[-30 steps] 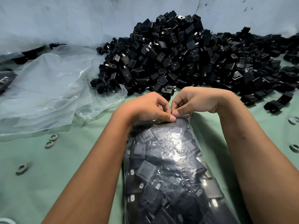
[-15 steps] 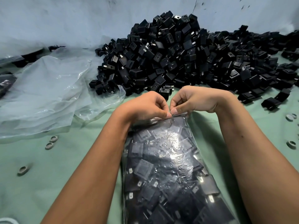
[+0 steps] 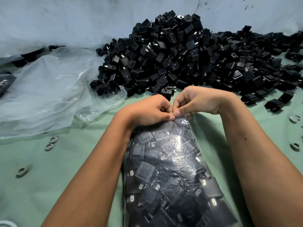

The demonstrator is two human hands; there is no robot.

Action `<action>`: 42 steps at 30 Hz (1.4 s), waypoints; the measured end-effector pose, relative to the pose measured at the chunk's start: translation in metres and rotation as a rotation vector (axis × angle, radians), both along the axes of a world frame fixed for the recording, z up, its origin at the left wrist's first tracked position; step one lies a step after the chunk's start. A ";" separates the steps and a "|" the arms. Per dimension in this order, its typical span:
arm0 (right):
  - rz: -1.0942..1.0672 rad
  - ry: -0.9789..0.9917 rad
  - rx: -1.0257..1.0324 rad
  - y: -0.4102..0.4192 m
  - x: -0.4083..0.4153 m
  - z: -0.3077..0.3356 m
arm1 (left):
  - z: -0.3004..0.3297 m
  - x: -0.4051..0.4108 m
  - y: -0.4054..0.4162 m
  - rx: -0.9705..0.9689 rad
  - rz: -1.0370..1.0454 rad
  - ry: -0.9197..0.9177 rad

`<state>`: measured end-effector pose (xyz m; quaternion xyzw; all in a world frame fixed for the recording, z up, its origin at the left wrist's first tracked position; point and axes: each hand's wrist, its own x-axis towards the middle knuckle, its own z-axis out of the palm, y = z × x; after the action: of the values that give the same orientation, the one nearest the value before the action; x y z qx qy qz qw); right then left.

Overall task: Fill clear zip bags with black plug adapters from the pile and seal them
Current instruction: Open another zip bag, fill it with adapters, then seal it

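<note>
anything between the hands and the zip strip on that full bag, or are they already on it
Nothing visible stands between them. The left hand and right hand both pinch the top edge of the filled zip bag, thumbs meeting at its middle. The adapter pile lies beyond the hands.

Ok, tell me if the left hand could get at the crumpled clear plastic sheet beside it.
Probably yes. The left hand is pinching the filled clear zip bag's top edge now, but only bare green table lies between it and the crumpled clear plastic sheet.

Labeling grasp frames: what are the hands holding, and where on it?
Both hands pinch the filled zip bag at its top seal strip: left hand and right hand grip it side by side near the strip's middle.
</note>
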<state>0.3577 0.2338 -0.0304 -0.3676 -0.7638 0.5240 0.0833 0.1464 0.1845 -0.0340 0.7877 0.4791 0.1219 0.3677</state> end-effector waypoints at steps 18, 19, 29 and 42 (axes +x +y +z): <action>-0.022 0.044 -0.022 0.001 0.010 0.004 | 0.001 0.015 -0.003 0.005 0.052 0.008; -0.024 0.046 -0.020 0.001 0.011 0.003 | 0.001 0.015 -0.003 0.002 0.057 0.003; -0.046 0.021 -0.006 0.001 0.012 0.005 | 0.003 -0.003 -0.002 -0.068 -0.001 0.010; 0.014 -0.015 0.060 -0.007 -0.007 0.007 | 0.005 -0.019 0.000 -0.070 -0.014 0.059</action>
<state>0.3506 0.2266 -0.0237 -0.3634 -0.7826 0.4984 0.0847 0.1274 0.1841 -0.0288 0.7811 0.4880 0.0791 0.3813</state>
